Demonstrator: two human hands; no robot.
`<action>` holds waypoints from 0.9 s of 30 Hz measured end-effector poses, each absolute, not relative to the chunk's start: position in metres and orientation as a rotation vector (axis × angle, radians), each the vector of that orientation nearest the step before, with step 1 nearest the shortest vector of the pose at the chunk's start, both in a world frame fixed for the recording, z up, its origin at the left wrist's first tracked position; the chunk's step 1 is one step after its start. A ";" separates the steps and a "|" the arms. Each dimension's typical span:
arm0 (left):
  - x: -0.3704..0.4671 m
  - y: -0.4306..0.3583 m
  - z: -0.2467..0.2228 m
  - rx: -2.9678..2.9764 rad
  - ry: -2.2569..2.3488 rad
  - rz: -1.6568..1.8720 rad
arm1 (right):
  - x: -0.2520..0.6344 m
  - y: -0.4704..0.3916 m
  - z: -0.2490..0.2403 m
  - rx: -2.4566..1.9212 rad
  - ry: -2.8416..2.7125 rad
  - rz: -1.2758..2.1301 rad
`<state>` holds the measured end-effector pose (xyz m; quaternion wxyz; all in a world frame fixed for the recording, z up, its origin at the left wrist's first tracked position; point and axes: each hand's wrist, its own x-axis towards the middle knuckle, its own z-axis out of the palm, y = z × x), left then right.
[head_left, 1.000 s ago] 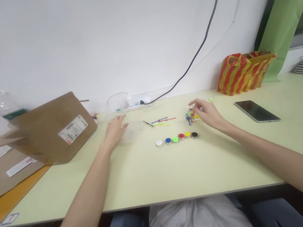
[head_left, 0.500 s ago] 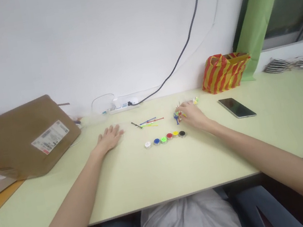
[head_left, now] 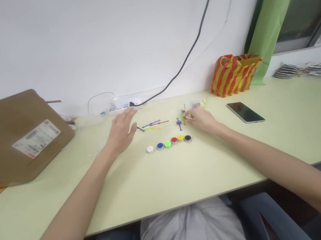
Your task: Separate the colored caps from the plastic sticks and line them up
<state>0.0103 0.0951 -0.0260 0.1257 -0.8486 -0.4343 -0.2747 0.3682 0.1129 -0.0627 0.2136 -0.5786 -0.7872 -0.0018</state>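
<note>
The setting-out of the small plastic pieces looks partly done, judging from how they lie now; six small round discs with coloured tops (head_left: 167,144) stand in a slightly curved row on the pale yellow-green tabletop (head_left: 171,178), running white, blue, green, red, yellow and black from left to right, each colour showing once, so that group looks complete; behind the row, a loose bunch of thin plastic sticks (head_left: 159,123), with black, blue and red among them, lies gathered but crossing at uneven angles, so it seems grouped rather than neatly ordered; what appears left is the small mixed cluster beyond the right end of the row, where a blue plastic piece with a crosspiece (head_left: 179,123) and a thin upright red piece (head_left: 183,117) show just beside the fingers; the right hand (head_left: 202,119) is there, thumb and fingertips drawn close together, a slim white piece (head_left: 190,117) showing at them, though whether it is firmly pinched I cannot tell; the left hand (head_left: 120,131) is by the left end of the sticks, fingers loosely extended and thumb apart, with nothing visible in its grasp; just behind the right hand lies a blurred clear-and-yellowish bundle (head_left: 203,103), its contents too small to make out.
</note>
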 end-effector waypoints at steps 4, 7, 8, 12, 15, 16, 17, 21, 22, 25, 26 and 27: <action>0.040 0.078 -0.026 -2.576 -1.079 -0.761 | 0.371 0.115 -0.056 -1.646 -2.139 0.039; 0.052 0.071 -0.031 -2.630 -1.008 -0.756 | 0.376 0.118 -0.053 -1.634 -2.070 0.042; 0.055 0.069 -0.034 -2.652 -0.995 -0.748 | 0.377 0.119 -0.052 -1.617 -2.040 0.021; 0.063 0.064 -0.040 -2.723 -0.938 -0.723 | 0.379 0.119 -0.049 -1.481 -1.883 -0.080; 0.067 0.064 -0.041 -2.717 -0.878 -0.764 | 0.373 0.113 -0.045 -1.252 -1.807 -0.090; 0.067 0.064 -0.042 -2.704 -0.851 -0.779 | 0.368 0.109 -0.044 -1.166 -1.812 -0.080; 0.068 0.064 -0.042 -2.688 -0.822 -0.789 | 0.362 0.104 -0.043 -1.081 -1.830 -0.066; 0.071 0.066 -0.044 -2.604 -0.704 -0.828 | 0.325 0.075 -0.045 -0.782 -1.975 -0.056; 0.072 0.066 -0.044 -2.592 -0.674 -0.835 | 0.316 0.068 -0.046 -0.722 -2.024 -0.074; 0.076 0.063 -0.046 -2.584 -0.605 -0.848 | 0.296 0.049 -0.049 -0.611 -2.077 -0.161; 0.077 0.062 -0.046 -2.584 -0.601 -0.855 | 0.293 0.046 -0.049 -0.602 -2.066 -0.183; 0.079 0.060 -0.047 -2.584 -0.604 -0.865 | 0.292 0.043 -0.049 -0.602 -2.047 -0.197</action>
